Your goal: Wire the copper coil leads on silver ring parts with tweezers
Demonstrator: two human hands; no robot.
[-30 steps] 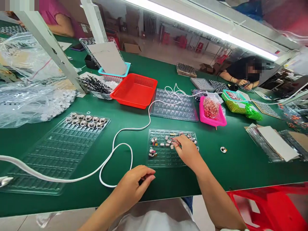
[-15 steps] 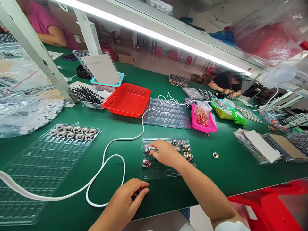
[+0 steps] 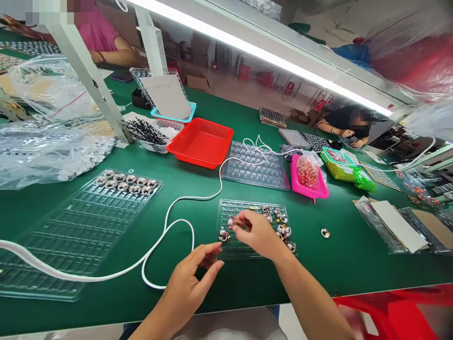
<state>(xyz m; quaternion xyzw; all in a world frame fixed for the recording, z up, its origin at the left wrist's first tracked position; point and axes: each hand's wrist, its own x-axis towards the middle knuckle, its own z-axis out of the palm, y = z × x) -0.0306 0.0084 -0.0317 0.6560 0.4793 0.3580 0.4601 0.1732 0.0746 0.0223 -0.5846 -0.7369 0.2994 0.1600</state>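
My right hand (image 3: 256, 232) is over the clear plastic tray (image 3: 244, 252), its thumb and fingers closed at a small silver part with reddish bits (image 3: 231, 222). Just below, near the tray's left edge, lies a similar silver part (image 3: 223, 235). Several more silver ring-shaped parts with orange tabs (image 3: 283, 231) sit along the right side of this tray. My left hand (image 3: 196, 274) hovers near the tray's front left corner, thumb and fingers apart, with nothing seen between them.
A long clear tray (image 3: 67, 236) at left carries silver cups (image 3: 122, 182) at its far end. A white cord (image 3: 148, 257) loops across the green table. Beyond are a red basket (image 3: 200, 156) and a pink basket (image 3: 311, 190). One loose silver part (image 3: 325, 233) lies at right.
My left thumb and fingers have spread apart, and the hand has risen slightly towards the tray. My right hand has drawn back slightly towards me. The whole view has shifted.
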